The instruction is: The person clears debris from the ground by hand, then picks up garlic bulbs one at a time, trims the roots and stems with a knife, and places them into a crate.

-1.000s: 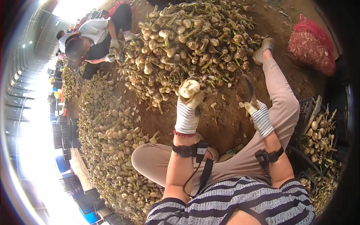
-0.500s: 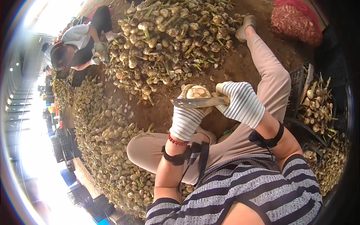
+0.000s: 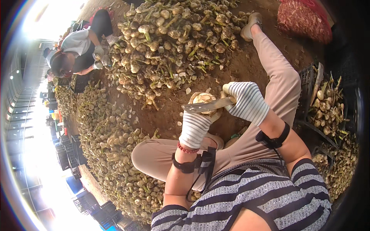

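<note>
In white striped work gloves, my left hand (image 3: pixel 194 122) is closed around a garlic bulb (image 3: pixel 204 98), its pale cut face turned up. My right hand (image 3: pixel 246 101) grips the handle end of a knife (image 3: pixel 206 105). The knife's flat, stained blade lies across the bulb and over the left glove's fingers, pointing left. Part of the bulb is hidden under the blade. Ahead of both hands spreads a large heap of garlic bulbs (image 3: pixel 169 42), some with green stems.
More garlic (image 3: pixel 115 150) lies along my left. A black crate (image 3: pixel 306 82) with garlic stands at my right, a red mesh sack (image 3: pixel 302 21) beyond it. Another person (image 3: pixel 73 50) works by the heap at far left. Skin scraps (image 3: pixel 188 91) litter the brown ground.
The blade has tilted and shifted slightly right across the bulb. Both hands have moved a little, and more pale scraps lie on the ground ahead of them.
</note>
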{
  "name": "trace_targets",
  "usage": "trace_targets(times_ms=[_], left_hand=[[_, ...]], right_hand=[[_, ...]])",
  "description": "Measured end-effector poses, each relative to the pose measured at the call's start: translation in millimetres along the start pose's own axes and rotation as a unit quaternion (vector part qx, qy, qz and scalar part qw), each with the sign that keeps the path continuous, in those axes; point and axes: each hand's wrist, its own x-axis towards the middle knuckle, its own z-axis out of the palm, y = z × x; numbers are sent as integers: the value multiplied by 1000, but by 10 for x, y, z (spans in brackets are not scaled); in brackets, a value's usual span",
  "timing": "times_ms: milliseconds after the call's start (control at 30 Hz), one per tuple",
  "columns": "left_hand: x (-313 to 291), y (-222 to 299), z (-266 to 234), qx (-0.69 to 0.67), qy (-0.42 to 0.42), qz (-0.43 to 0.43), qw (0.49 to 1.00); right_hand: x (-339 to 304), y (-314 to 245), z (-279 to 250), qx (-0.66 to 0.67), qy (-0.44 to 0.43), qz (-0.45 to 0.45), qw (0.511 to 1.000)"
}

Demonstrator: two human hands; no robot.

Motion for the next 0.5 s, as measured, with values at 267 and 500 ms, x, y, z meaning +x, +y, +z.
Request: trace_targets(times_ms=[267, 500], left_hand=[[77, 207, -164, -89, 48, 50, 994], [306, -126, 38, -855, 239, -144, 438]], right_hand=[[-288, 932, 44, -43, 28, 245, 968], [-400, 871, 447, 224, 130, 296, 919]])
